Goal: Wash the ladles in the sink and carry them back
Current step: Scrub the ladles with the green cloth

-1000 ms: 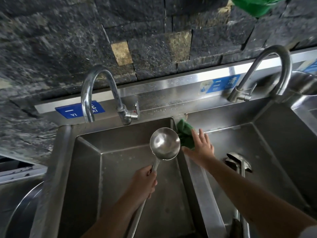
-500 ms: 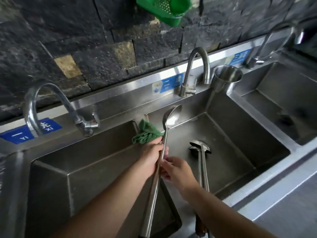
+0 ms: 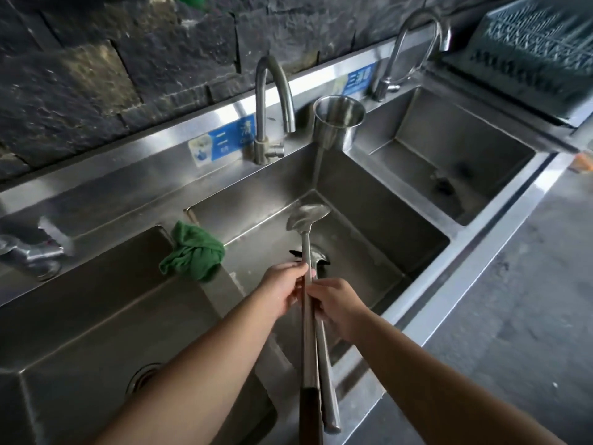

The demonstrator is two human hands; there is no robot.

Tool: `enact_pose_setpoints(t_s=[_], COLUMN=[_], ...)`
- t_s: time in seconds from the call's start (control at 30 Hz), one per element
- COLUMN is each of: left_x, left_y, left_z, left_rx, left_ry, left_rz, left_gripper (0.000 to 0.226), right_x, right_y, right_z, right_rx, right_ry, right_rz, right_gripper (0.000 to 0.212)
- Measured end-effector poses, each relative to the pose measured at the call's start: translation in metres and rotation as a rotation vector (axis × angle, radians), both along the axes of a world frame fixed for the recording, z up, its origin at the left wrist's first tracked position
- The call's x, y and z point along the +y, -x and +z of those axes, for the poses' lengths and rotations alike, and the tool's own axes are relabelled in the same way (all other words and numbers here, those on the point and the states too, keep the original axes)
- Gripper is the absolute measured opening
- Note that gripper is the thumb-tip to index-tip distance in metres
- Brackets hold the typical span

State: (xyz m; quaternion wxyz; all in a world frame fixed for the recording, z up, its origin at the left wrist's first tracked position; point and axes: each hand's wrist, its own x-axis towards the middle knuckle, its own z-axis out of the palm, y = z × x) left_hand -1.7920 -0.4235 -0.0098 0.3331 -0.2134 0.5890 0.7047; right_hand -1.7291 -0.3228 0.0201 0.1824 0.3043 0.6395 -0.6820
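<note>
A stainless steel sink unit with three basins runs along a dark stone wall, seen from above. Going left to right: the left basin holds nothing that shows but its drain. On the divider between the left and middle basins lies a crumpled green cloth. A second ago the right hand was reaching to this cloth; now no hand touches it.

Next, over the middle basin, both hands meet. The left hand has its grip closed around the shaft of a steel ladle, bowl pointing away, dark handle end toward the viewer. A second ago this ladle was held over the left basin by the left hand alone; it has since been brought across to the middle one. The right hand now curls its grip around the shaft of the second ladle, which lay alone in the middle basin before. That ladle's bowl rests low in the basin, mostly hidden behind the first. The two shafts lie side by side, nearly touching.

Behind stands a curved tap, no water visibly running, then a steel cup on the ledge. Further right is the empty-looking right basin with its own tap, and a dark plastic crate on the counter.

Judging by this, scrubbing appears finished and the ladles are being gathered together, likely for carrying back.
</note>
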Motion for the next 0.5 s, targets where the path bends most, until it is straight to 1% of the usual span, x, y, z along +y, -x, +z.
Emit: enact_pose_setpoints(t_s=[0.07, 0.17, 0.2, 0.27, 0.33, 0.37, 0.4, 0.47, 0.5], left_x=[0.012, 0.026, 0.029, 0.033, 0.035, 0.037, 0.04, 0.044, 0.046], left_y=[0.006, 0.018, 0.022, 0.03, 0.036, 0.037, 0.039, 0.041, 0.041], left_z=[-0.016, -0.046, -0.056, -0.071, -0.085, -0.089, -0.093, -0.106, -0.107], left_rx=[-0.012, -0.031, -0.041, -0.055, -0.061, -0.058, -0.052, -0.024, -0.021], left_ry=[0.029, 0.072, 0.089, 0.138, 0.201, 0.237, 0.276, 0.338, 0.354], left_rz=[-0.011, -0.022, -0.036, -0.114, -0.208, -0.244, -0.27, -0.292, -0.297], left_gripper=[0.017, 0.015, 0.012, 0.003, 0.008, 0.005, 0.011, 0.031, 0.035], right_x=[0.012, 0.027, 0.031, 0.037, 0.041, 0.043, 0.045, 0.048, 0.048], right_y=[0.008, 0.024, 0.029, 0.037, 0.043, 0.045, 0.048, 0.051, 0.051], right_z=[-0.019, -0.049, -0.058, -0.072, -0.085, -0.09, -0.096, -0.105, -0.107], right_rx=[-0.053, -0.128, -0.16, -0.208, -0.245, -0.261, -0.273, -0.282, -0.273], right_ry=[0.003, -0.023, -0.033, -0.037, -0.061, -0.088, -0.127, -0.2, -0.224], right_rz=[-0.005, -0.019, -0.013, -0.008, -0.01, -0.011, -0.004, 0.024, 0.032], right_gripper=[0.021, 0.013, 0.014, 0.019, 0.02, 0.019, 0.018, 0.012, 0.011])
